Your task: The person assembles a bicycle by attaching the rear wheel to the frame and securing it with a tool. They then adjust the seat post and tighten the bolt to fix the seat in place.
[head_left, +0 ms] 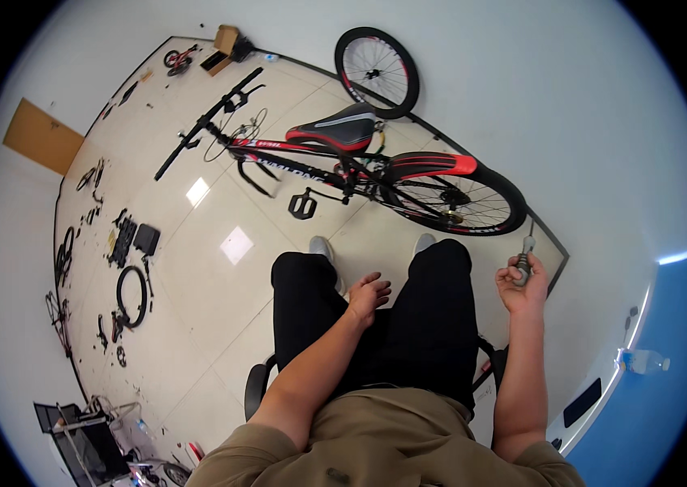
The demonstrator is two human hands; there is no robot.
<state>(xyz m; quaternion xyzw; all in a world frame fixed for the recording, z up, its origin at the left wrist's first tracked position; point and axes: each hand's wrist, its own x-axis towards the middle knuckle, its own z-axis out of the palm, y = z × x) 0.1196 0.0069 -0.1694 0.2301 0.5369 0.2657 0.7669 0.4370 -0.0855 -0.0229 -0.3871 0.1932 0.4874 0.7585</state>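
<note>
My right hand (520, 284) is closed round the grey handle of a screwdriver (528, 258), its shaft pointing away from me beside the bicycle's rear wheel (510, 203). Above my lap, between the thighs, my left hand (369, 299) holds nothing, its fingers loosely apart. In front of my feet is a black and red bicycle (287, 160) with its handlebar (207, 122) to the left. No wheel sits in its fork (256, 178). Its saddle (335, 130) is black and red, and a pedal (303, 205) faces me. A loose wheel (376, 71) leans on the wall behind.
I sit on a chair with black armrests (257, 388). On the floor at left lie a tyre (132, 297), a black case (146, 239) and several bike parts. A cardboard box (225, 42) stands far off. A blue table (644, 422) at right bears a bottle (644, 361) and a phone (583, 402).
</note>
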